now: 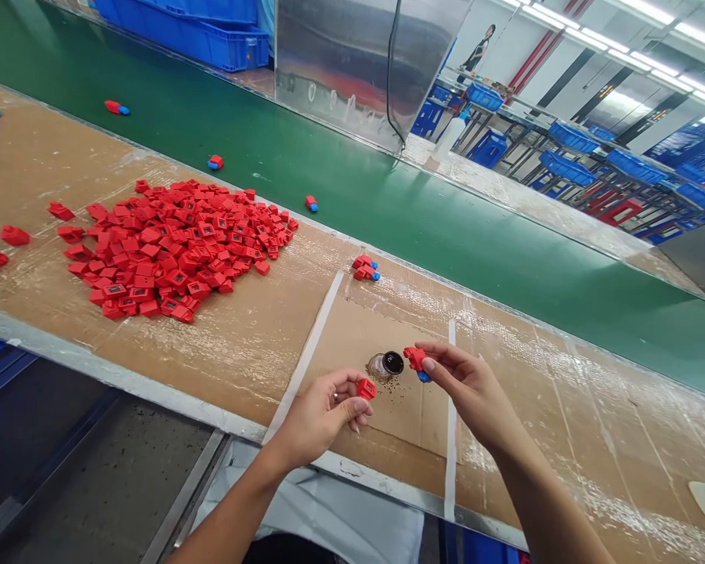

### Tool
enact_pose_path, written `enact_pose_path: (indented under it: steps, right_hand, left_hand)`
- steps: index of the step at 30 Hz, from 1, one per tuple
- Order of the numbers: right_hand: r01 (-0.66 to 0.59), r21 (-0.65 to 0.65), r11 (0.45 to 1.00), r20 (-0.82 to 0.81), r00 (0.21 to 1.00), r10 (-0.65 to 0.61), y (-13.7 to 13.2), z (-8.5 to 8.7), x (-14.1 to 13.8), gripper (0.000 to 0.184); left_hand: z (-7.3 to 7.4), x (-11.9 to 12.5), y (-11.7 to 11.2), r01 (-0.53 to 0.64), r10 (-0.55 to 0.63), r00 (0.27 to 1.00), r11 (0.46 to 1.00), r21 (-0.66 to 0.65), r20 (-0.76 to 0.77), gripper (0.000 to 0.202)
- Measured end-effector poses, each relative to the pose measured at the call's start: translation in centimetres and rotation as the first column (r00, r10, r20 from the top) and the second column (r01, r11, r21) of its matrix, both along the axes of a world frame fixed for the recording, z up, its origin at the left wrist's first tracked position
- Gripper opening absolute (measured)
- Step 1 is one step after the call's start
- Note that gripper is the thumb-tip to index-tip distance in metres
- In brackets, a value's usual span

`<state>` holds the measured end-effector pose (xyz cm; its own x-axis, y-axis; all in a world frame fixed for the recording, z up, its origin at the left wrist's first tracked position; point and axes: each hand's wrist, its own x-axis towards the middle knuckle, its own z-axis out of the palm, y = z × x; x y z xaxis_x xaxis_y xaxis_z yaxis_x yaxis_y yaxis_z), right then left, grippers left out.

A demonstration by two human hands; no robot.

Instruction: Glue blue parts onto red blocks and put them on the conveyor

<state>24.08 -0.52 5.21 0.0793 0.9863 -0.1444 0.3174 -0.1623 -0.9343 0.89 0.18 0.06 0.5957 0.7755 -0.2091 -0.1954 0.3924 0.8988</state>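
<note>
My left hand (323, 411) pinches a small red plastic part (366, 388) between thumb and fingers, just above the cardboard-covered bench (240, 345). My right hand (464, 384) pinches a red and blue part (416, 361) a little to the right and higher. Between the two hands a small round jar with a black lid (386, 364) lies on the cardboard, with dark specks scattered around it. A big heap of red plastic parts (170, 247) covers the bench to the left, well beyond my left hand.
A green conveyor belt (388, 204) runs behind the bench and carries single red and blue parts (311, 204). A few assembled parts (365, 268) sit at the bench's far edge. Blue crates (211, 31) and a metal housing (352, 63) stand beyond the belt.
</note>
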Motion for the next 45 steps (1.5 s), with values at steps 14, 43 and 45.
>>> enact_pose_path:
  steps: [14, 43, 45]
  right_hand:
    - [-0.217, 0.266, 0.939, 0.264, 0.953, 0.146, -3.6, 0.7, -3.4, 0.020]
    - [-0.355, 0.274, 0.894, 0.488, 0.852, 0.189, -4.8, -0.8, -6.3, 0.019]
    - [-0.354, 0.301, 0.886, 0.497, 0.851, 0.171, -4.8, -1.0, -6.5, 0.021]
  left_hand:
    - [0.3, -0.5, -0.5, 0.035, -0.034, 0.999, 0.999, -0.029, 0.036, 0.026]
    - [0.2, -1.0, -0.6, 0.106, -0.099, 0.993, 0.987, 0.123, -0.061, 0.021]
    - [0.3, -1.2, -0.7, 0.106, -0.096, 0.992, 0.985, 0.133, -0.080, 0.021]
